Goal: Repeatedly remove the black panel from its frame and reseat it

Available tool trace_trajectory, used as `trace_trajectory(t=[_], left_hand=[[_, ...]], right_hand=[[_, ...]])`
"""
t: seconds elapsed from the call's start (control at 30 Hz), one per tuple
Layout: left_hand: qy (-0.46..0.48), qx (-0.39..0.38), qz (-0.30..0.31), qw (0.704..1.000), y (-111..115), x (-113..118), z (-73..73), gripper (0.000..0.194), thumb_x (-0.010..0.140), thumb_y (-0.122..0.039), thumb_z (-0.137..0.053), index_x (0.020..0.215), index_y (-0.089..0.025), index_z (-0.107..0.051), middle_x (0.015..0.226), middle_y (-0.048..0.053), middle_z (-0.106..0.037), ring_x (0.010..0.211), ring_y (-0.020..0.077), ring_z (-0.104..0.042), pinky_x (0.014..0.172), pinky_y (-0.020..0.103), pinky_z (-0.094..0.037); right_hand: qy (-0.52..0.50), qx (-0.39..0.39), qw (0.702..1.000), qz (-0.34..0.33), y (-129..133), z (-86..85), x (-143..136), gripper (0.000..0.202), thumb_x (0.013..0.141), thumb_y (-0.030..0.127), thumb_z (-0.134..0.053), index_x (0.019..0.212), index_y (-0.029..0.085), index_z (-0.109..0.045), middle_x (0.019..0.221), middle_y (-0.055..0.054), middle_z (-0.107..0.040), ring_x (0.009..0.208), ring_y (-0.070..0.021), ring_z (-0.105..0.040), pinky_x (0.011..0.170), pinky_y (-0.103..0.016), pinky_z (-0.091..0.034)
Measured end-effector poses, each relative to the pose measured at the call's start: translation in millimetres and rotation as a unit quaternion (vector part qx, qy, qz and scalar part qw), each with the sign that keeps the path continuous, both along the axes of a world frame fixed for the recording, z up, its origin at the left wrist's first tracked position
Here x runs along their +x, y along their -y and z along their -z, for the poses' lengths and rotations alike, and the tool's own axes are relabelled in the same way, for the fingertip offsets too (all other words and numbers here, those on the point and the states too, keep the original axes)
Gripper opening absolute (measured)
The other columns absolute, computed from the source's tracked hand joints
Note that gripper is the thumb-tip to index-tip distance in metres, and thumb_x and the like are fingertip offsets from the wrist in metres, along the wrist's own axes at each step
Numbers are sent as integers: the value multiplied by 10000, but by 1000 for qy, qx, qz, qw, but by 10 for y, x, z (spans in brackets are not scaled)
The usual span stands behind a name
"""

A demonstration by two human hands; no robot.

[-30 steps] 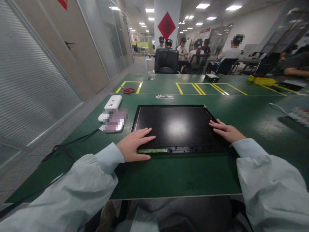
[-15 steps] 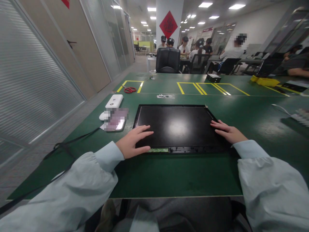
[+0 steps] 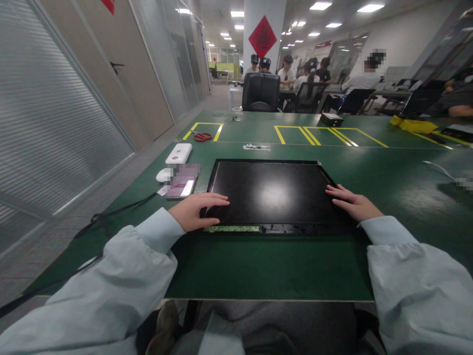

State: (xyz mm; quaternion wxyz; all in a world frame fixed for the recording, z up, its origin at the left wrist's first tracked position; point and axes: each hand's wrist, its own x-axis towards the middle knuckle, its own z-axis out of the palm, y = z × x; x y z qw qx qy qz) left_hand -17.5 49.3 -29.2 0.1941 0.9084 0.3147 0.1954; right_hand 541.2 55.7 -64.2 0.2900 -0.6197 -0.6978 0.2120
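Observation:
A black flat screen panel (image 3: 273, 192) lies face up on the green table (image 3: 273, 271), with glare in its middle. Along its near edge runs a strip of green circuit board (image 3: 234, 229). My left hand (image 3: 197, 211) is at the panel's left edge, fingers stretched over the surface, thumb apart from them near the circuit board. At the right edge, my right hand (image 3: 354, 203) has its fingers spread, their tips at the frame. Neither hand is closed around anything; whether the palms touch the panel I cannot tell.
Left of the panel lie a phone (image 3: 185, 185), a white mouse-like object (image 3: 163, 175) and a white power bank (image 3: 179, 153). Red scissors (image 3: 203, 136) and a small clear packet (image 3: 256, 147) lie farther back. A black cable (image 3: 125, 207) crosses the left side. People (image 3: 288, 74) sit behind.
My left hand has shifted left and its fingers have drawn closer together, uncovering more of the circuit board. The right hand stays at the right edge. The view has shifted slightly.

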Motion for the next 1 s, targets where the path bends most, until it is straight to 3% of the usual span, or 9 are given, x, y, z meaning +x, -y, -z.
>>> trace_trajectory(t=[0.17,0.43,0.77,0.87,1.0], left_hand=[[-6,7,4,1000,-48,-28,30,511,896,-515,-732,1325,-236,-726,1385,141,-729,1252,301,-706,1110,468,-539],[17,16,14,1000,78,52,-51,380,945,-384,-702,1294,-240,-734,1371,124,-736,1245,267,-713,1101,427,-554],[27,40,39,998,54,57,-33,351,944,-325,-701,1278,-224,-737,1311,128,-754,1198,255,-727,1071,402,-567],[24,53,12,998,66,83,-33,331,961,-331,-667,1262,-219,-745,1321,140,-743,1213,269,-711,1087,435,-552],[13,85,-102,991,72,113,-19,363,984,-344,-574,1274,-200,-736,1421,179,-670,1332,335,-623,1158,542,-475]], right_hand=[[-7,-3,1000,-1,-2,13,9,435,792,459,-661,1183,351,-818,1467,6,-655,1581,-348,-303,1301,-608,-212],[-4,-4,1000,2,8,18,5,446,809,473,-660,1212,348,-805,1479,1,-649,1585,-344,-296,1301,-601,-223],[3,-5,1000,-9,-8,29,49,439,824,461,-656,1222,351,-806,1484,8,-643,1583,-348,-296,1299,-605,-228],[7,-5,1000,-13,-19,29,60,439,818,476,-658,1212,354,-808,1475,10,-645,1578,-352,-301,1297,-614,-217],[9,-2,1000,-15,-31,44,70,441,827,476,-654,1223,352,-805,1479,1,-645,1578,-358,-295,1296,-617,-217]])
